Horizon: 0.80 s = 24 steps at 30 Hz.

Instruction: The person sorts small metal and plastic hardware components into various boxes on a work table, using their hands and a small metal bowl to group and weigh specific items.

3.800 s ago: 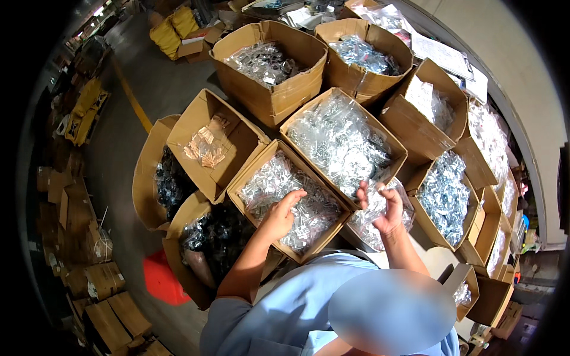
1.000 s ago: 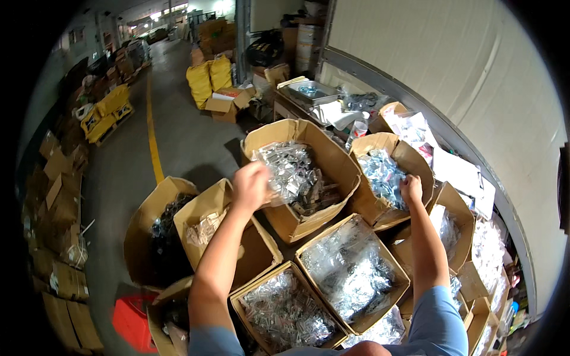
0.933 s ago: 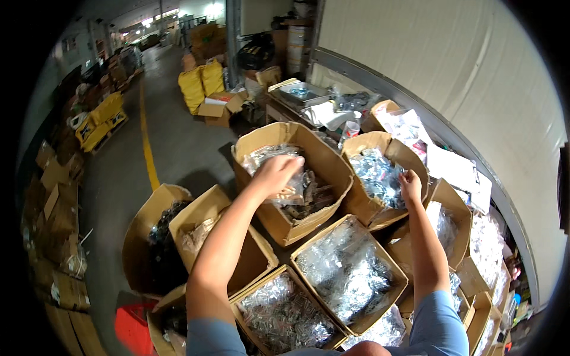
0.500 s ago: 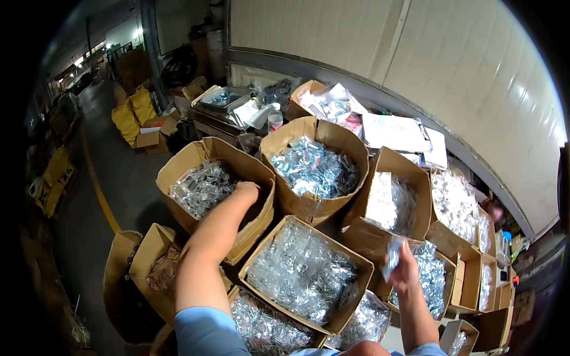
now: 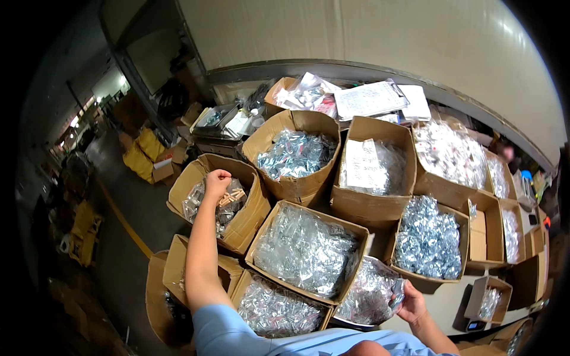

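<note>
My left hand point(image 5: 217, 183) is over a cardboard box point(image 5: 254, 204) of clear plastic bags at the left, its fingers pinched together. Right beneath those fingers lie light wooden dowels point(image 5: 233, 197); whether the hand grips their bag cannot be made out. At the lower right, my right hand point(image 5: 413, 304) is closed on a small clear packet of metal parts point(image 5: 396, 291). That packet is beside a heap of clear bags of shiny hardware point(image 5: 368, 291), and my fingers partly cover it.
A box of clear hardware bags point(image 5: 306, 249) stands between my arms. Behind it are a box of bluish metal packets point(image 5: 294, 154) and a box with a paper sheet point(image 5: 363, 165). Bluish packets point(image 5: 427, 237) fill another box at right. A clipboard point(image 5: 371, 99) lies at the back.
The left hand has risen from the left box's right side, and wooden dowels now show below it. The right hand has moved down with its packet to the bag heap. The view has shifted.
</note>
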### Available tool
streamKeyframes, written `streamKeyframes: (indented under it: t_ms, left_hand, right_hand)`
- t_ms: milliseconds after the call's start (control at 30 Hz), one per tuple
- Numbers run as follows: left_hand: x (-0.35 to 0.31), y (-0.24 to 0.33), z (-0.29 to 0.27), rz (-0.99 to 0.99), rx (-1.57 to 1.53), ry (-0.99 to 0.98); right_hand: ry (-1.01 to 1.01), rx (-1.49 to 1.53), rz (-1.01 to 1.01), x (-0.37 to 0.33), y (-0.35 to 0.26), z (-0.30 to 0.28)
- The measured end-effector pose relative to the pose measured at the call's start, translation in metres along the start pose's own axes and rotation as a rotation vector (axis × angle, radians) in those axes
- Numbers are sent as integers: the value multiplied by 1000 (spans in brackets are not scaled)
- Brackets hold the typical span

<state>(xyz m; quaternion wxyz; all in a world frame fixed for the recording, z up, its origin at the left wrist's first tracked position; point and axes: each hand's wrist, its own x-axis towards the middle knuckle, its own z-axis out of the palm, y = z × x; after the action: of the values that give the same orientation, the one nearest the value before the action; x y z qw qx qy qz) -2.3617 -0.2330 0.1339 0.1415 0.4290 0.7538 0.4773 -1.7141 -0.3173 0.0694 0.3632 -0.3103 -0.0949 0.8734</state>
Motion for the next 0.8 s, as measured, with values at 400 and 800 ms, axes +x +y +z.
streamKeyframes:
  t_ms: [400, 800]
  left_hand:
    - [-226, 229, 175, -73, -796, -743]
    - [-523, 416, 530, -448, -822, -1476]
  right_hand:
    - [331, -137, -262, -101, -87, -105]
    - [1220, -1147, -1151, -257, -211, -264]
